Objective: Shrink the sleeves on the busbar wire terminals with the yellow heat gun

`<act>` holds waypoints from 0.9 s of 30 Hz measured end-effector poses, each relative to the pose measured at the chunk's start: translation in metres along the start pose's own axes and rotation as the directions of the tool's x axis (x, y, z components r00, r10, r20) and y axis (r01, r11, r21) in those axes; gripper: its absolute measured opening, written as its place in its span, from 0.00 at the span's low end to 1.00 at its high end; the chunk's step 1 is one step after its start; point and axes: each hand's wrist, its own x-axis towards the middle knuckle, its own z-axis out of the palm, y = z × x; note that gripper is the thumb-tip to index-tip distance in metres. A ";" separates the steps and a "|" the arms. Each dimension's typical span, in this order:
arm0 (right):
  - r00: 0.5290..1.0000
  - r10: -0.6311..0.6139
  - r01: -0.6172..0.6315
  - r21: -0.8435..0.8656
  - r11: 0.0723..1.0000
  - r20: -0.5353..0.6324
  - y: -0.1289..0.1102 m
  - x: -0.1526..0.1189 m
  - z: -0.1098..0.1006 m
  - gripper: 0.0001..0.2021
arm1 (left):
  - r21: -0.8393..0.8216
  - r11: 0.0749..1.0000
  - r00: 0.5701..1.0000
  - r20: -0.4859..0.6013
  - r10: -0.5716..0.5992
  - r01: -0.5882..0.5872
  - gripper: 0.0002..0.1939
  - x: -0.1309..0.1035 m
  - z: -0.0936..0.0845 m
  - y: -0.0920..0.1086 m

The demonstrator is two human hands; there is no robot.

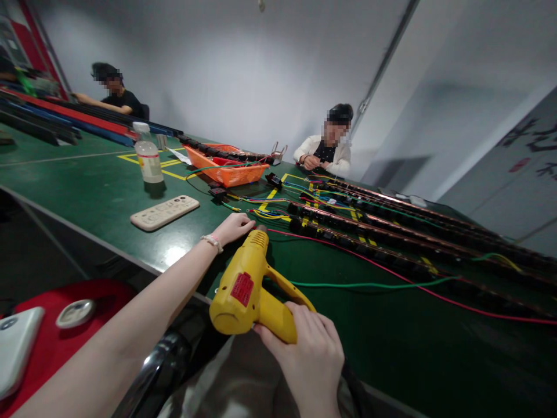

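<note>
Wrapped tight around the yellow heat gun's (249,290) handle near the bench's (383,331) front edge, my right hand (311,354) grips; left hand (235,226) rests curled by its nozzle. Red label, unreadable.

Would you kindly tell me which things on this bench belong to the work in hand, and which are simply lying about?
In use:
- yellow heat gun, gripped by the right hand
- coloured wires at the left hand
- long copper strips with black parts

Lying about:
- remote control
- plastic bottle
- orange tray
- phone on the red seat
</note>
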 end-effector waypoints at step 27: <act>0.999 0.029 -0.021 -0.196 0.980 0.041 0.075 -0.009 -0.030 0.26 | 0.146 0.989 0.987 0.163 0.004 -0.028 0.16 -0.009 -0.010 0.019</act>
